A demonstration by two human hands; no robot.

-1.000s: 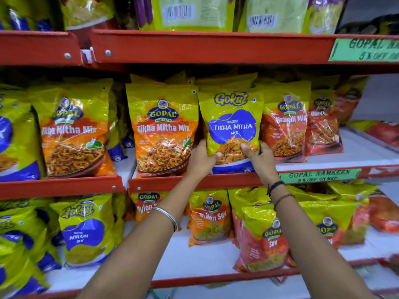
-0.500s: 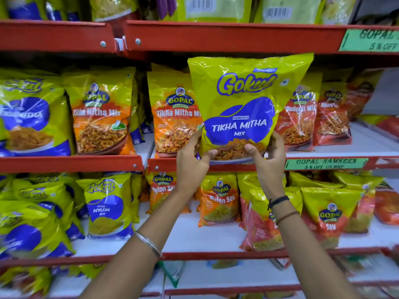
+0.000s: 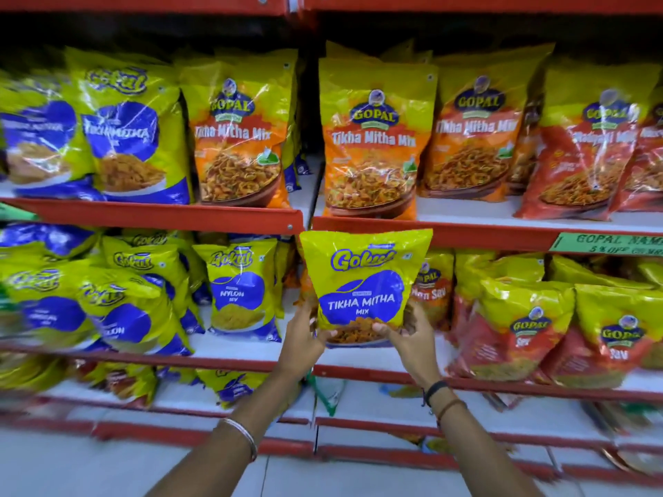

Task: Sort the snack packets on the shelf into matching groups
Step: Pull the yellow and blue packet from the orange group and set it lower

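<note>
I hold a yellow-and-blue Gokul Tikha Mitha Mix packet [image 3: 364,285] upright in front of the shelves, off the shelf. My left hand [image 3: 303,337] grips its lower left corner and my right hand [image 3: 409,335] its lower right corner. On the upper shelf stand orange Gopal Tikha Mitha Mix packets [image 3: 369,138], with matching blue Gokul Tikha Mitha packets [image 3: 125,130] at the far left. Red Gopal packets [image 3: 577,148] fill the right end.
The red shelf edge [image 3: 448,233] runs just above the held packet. The lower shelf holds Gokul Nylon Sev packets [image 3: 240,292] on the left and red Gopal Sev packets [image 3: 516,328] on the right. A green price label [image 3: 610,242] sits at the right. Light floor lies below.
Both hands lifted the Gokul packet out of the Gopal row on the upper shelf and brought it down and towards me. The view has shifted left and down.
</note>
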